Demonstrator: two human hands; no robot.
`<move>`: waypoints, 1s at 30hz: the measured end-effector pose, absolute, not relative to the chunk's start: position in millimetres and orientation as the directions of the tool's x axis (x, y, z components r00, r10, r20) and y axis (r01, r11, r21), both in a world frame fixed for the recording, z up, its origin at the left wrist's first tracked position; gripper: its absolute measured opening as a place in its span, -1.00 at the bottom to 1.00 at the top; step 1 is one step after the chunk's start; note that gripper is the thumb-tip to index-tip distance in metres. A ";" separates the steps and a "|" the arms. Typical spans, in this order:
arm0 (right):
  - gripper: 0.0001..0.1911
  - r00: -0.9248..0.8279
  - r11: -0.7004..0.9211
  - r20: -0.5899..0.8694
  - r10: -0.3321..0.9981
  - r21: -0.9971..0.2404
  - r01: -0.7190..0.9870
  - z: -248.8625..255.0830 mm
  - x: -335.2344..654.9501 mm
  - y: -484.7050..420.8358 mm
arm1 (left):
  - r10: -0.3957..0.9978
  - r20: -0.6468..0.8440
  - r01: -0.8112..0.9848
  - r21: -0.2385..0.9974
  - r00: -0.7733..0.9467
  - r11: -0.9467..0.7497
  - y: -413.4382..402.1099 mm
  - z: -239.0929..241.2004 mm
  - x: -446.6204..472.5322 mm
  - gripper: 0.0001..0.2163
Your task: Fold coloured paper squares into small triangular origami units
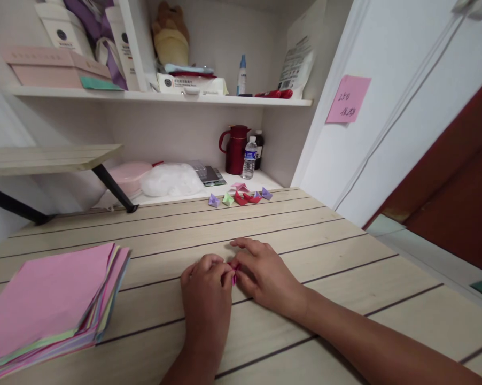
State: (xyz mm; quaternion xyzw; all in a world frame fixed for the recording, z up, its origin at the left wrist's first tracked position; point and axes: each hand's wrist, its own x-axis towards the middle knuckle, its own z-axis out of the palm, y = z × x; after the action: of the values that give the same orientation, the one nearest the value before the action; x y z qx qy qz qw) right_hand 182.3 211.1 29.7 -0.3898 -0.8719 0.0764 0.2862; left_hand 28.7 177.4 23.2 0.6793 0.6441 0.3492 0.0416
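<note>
A small piece of folded magenta paper (233, 277) is pinched between my two hands, low over the middle of the wooden table. My left hand (207, 286) grips it from the left with curled fingers. From the right, my right hand (262, 271) closes thumb and finger on the same paper, its other fingers reaching forward. Most of the paper is hidden by my fingers. Beyond my hands, several small folded paper boats, among them a green one (227, 200) and a red one (241, 199), stand in a row near the table's back edge.
A stack of coloured paper sheets (52, 294) lies at the left. Behind it, a small raised wooden stand (52, 159) has black legs. A dark red jug (236, 149) and a water bottle (249, 159) stand in the shelf recess. A pink note (348, 99) is on the wall.
</note>
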 end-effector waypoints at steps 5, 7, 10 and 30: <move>-0.82 -0.540 0.683 0.431 0.723 -0.330 0.651 29.3 181.4 211.7 | 0.902 0.425 0.834 0.524 -0.080 -0.173 178.1 21.4 28.8 -0.84; -0.87 -0.536 0.681 0.433 0.725 -0.340 0.648 29.5 179.9 211.2 | 0.903 0.424 0.825 0.533 -0.071 -0.186 178.2 20.5 28.0 -0.84; -0.93 -0.522 0.675 0.439 0.731 -0.355 0.647 29.7 177.1 210.6 | 0.902 0.428 0.808 0.551 -0.060 -0.208 178.0 19.0 27.1 -0.82; -0.93 -0.511 0.664 0.448 0.734 -0.316 0.678 27.6 168.7 216.4 | 0.938 0.308 0.492 0.848 -0.158 -0.196 186.3 17.7 17.7 -0.73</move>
State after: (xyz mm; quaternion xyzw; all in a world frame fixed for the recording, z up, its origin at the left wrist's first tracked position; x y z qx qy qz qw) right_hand 168.7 216.4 27.6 -0.4068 -0.8676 0.0499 0.2814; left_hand 17.7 186.3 17.7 0.6060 0.5901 0.4803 0.2321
